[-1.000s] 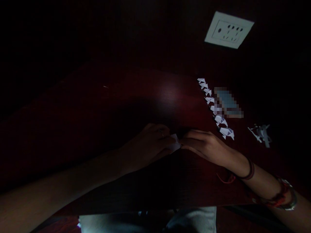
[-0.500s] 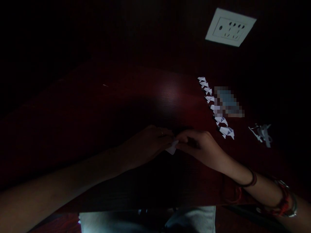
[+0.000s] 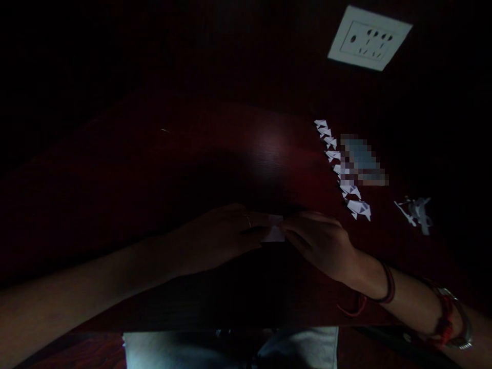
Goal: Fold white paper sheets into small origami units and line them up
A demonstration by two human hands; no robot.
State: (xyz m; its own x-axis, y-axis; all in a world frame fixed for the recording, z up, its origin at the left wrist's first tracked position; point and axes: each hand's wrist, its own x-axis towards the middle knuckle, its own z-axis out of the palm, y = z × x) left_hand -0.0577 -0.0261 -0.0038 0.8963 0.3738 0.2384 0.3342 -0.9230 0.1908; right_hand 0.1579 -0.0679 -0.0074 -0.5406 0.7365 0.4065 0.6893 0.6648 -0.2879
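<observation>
Between my hands, low over the dark red table [image 3: 215,169], is a small piece of white paper [image 3: 275,233], roughly square in outline. My left hand [image 3: 230,230], with a ring on one finger, has its fingers closed on the paper's left side. On its right edge my right hand [image 3: 321,238] pinches with thumb and fingertips. Fine folds in the paper are too dim to make out. To the right, several small folded white paper figures [image 3: 358,208] stand in a slanting row leading away from me.
A blurred-out flat object [image 3: 363,160] lies right of the paper figures. Nearer on the right is a small heap of thin white strips [image 3: 418,212]. A white wall socket [image 3: 369,41] is at the back right. The table's front edge [image 3: 230,330] runs above my lap.
The paper now shows more of its surface and lies flatter between the hands. My right hand has turned, knuckles more upward, and shifted slightly right. The left hand moved slightly left.
</observation>
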